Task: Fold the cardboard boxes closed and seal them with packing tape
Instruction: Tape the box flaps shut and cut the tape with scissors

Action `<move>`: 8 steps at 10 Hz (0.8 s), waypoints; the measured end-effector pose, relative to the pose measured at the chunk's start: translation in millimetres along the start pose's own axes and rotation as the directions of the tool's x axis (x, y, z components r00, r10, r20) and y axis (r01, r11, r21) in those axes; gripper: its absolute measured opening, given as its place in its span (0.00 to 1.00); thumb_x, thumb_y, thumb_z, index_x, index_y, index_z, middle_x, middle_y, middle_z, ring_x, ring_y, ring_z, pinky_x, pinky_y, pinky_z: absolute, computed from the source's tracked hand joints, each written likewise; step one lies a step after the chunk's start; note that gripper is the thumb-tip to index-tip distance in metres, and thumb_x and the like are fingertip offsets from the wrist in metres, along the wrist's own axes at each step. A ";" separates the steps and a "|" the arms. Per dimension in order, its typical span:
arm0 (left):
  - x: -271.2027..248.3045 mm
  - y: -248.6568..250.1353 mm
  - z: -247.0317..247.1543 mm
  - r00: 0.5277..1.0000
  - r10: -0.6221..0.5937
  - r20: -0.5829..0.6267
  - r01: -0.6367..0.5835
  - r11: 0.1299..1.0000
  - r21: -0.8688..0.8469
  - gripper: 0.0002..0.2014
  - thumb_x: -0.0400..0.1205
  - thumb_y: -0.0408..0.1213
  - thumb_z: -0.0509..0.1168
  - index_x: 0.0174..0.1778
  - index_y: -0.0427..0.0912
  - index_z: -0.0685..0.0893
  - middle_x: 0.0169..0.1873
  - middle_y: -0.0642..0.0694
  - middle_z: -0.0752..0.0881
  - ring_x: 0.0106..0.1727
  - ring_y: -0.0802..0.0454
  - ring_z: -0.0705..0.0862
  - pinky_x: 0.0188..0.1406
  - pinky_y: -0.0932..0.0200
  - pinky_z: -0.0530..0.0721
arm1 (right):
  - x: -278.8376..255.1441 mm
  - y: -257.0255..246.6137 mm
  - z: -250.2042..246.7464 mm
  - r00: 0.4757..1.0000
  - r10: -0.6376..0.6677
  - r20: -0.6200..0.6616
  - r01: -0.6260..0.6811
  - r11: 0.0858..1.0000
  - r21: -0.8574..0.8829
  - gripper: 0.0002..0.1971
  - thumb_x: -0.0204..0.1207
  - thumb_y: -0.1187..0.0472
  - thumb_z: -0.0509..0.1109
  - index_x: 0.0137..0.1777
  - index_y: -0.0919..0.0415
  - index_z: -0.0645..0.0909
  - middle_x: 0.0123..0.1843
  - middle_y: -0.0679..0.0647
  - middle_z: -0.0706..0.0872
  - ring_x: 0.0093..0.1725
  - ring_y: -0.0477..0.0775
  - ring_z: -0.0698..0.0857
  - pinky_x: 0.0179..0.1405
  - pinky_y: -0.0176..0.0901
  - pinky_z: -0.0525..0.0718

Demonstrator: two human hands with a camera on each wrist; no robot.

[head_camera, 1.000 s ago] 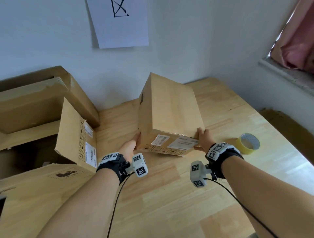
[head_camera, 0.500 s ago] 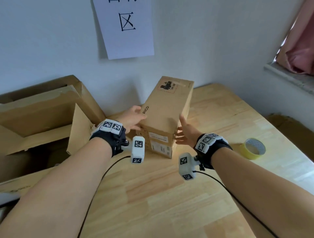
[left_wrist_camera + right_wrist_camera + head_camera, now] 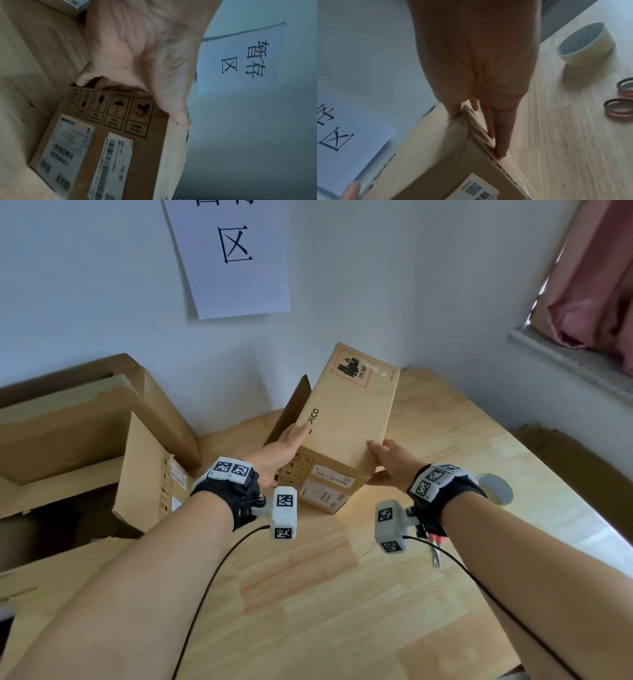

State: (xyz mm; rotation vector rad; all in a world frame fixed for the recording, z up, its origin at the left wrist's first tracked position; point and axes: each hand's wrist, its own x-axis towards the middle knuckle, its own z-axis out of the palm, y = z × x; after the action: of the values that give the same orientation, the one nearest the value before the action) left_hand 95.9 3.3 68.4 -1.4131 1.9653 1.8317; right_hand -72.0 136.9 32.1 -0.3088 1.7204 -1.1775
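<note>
Leftmost sit large open cartons (image 3: 85, 422); beside them the left hand (image 3: 284, 446) grips the box (image 3: 346, 419) by its left edge and the right hand (image 3: 390, 460) pinches its near right corner, over the counter (image 3: 308, 594). Since a second ago both hands have swung it end-up, exposing a loose flap (image 3: 291, 405) for folding; the tape roll (image 3: 496, 491) waits rightward.

Head camera is looking forward and down from above both forearms, wide, taking in the wooden table (image 3: 308, 594), the wall corner and the paper sign (image 3: 236, 258). Left wrist camera is sitting close under the left hand (image 3: 137, 54), facing along the palm at the labelled end of the small box (image 3: 111, 135). Right wrist camera is looking along the right hand (image 3: 476, 60), equally near, down onto a corner of the small box, the tape roll (image 3: 587, 44) beyond. All three are sharing the small box and the paper sign.
</note>
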 end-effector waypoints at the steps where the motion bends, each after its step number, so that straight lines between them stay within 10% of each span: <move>1: 1.2 7.0 5.2 0.998 0.050 0.039 -0.052 0.997 0.049 0.42 0.72 0.74 0.56 0.79 0.70 0.46 0.71 0.50 0.73 0.67 0.45 0.74 0.64 0.33 0.74 | 0.2 -3.3 -2.9 0.999 -0.007 -0.051 0.008 1.000 0.003 0.19 0.86 0.55 0.56 0.72 0.63 0.65 0.63 0.64 0.78 0.53 0.68 0.86 0.51 0.65 0.86; 3: 1.9 10.2 -20.3 0.975 0.194 -0.105 -0.160 0.949 0.270 0.42 0.69 0.68 0.69 0.77 0.62 0.60 0.74 0.48 0.73 0.69 0.45 0.76 0.71 0.42 0.73 | -2.9 19.3 22.1 0.988 0.118 0.097 -0.110 0.990 -0.082 0.07 0.84 0.68 0.55 0.55 0.69 0.73 0.44 0.61 0.82 0.40 0.59 0.85 0.55 0.57 0.85; 4: -0.6 0.8 -37.9 0.966 0.222 -0.135 -0.117 0.835 0.538 0.39 0.71 0.68 0.67 0.74 0.64 0.60 0.74 0.46 0.71 0.64 0.45 0.78 0.63 0.49 0.78 | -1.3 31.1 34.4 0.974 0.172 0.148 -0.146 0.974 -0.174 0.15 0.85 0.62 0.56 0.67 0.71 0.72 0.44 0.56 0.82 0.40 0.56 0.85 0.46 0.49 0.85; 5: -6.2 -19.0 -42.5 0.973 0.191 -0.130 -0.039 0.689 0.724 0.41 0.65 0.68 0.70 0.71 0.70 0.56 0.70 0.36 0.68 0.64 0.37 0.75 0.66 0.45 0.75 | 4.8 33.9 31.8 0.983 0.158 0.095 -0.138 0.973 -0.185 0.18 0.84 0.68 0.57 0.73 0.69 0.69 0.43 0.56 0.80 0.39 0.54 0.83 0.37 0.43 0.82; 7: -12.8 -80.9 -34.5 0.942 0.298 -0.152 0.048 0.329 0.943 0.46 0.68 0.54 0.73 0.79 0.64 0.54 0.77 0.32 0.50 0.80 0.31 0.46 0.80 0.38 0.37 | 3.2 10.0 28.0 0.977 -0.074 -0.200 -0.008 0.924 -0.383 0.18 0.80 0.71 0.58 0.69 0.69 0.72 0.65 0.65 0.81 0.58 0.63 0.83 0.50 0.49 0.83; 8: -13.5 -99.1 -43.2 0.946 0.277 -0.166 0.060 0.357 0.932 0.47 0.68 0.54 0.75 0.79 0.64 0.54 0.78 0.32 0.48 0.81 0.32 0.44 0.79 0.37 0.36 | 10.5 12.4 25.4 0.923 -0.175 -0.342 -0.020 0.866 -0.499 0.19 0.81 0.69 0.58 0.72 0.64 0.68 0.70 0.61 0.72 0.57 0.62 0.80 0.46 0.45 0.78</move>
State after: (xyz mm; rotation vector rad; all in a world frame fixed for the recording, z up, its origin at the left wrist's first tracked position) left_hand 190.6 -9.4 16.2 -1.1190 2.5660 0.1650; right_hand -52.3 121.8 14.9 -0.4904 2.3743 -0.8667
